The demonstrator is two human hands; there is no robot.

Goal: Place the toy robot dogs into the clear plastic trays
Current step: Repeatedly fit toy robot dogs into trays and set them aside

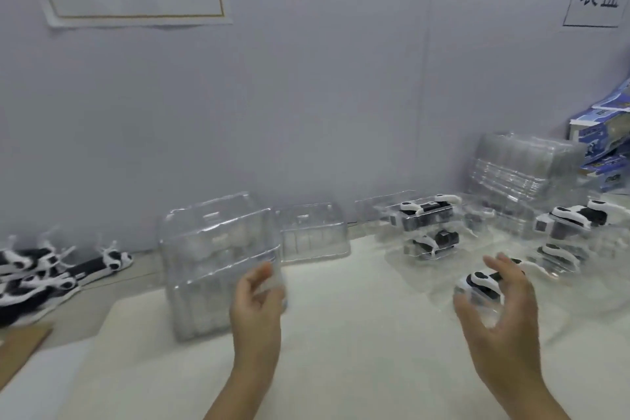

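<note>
Over the table (341, 344), the left hand (257, 300), fingers open, is reaching for the clear tray stack (211, 259); the right hand (499, 314), fingers spread, is hovering above a trayed toy robot dog (479, 281).

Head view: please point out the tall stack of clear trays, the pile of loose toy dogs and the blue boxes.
stack of clear trays (218, 283): head view, front wall.
pile of loose toy dogs (37, 286): head view, a middle dog's body.
blue boxes (593, 136): head view, top box's side.

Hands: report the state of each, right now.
Left hand: fingers loosely curled at the clear tray stack; grip cannot be told.
Right hand: open, fingers spread over a toy robot dog; contact unclear.
</note>
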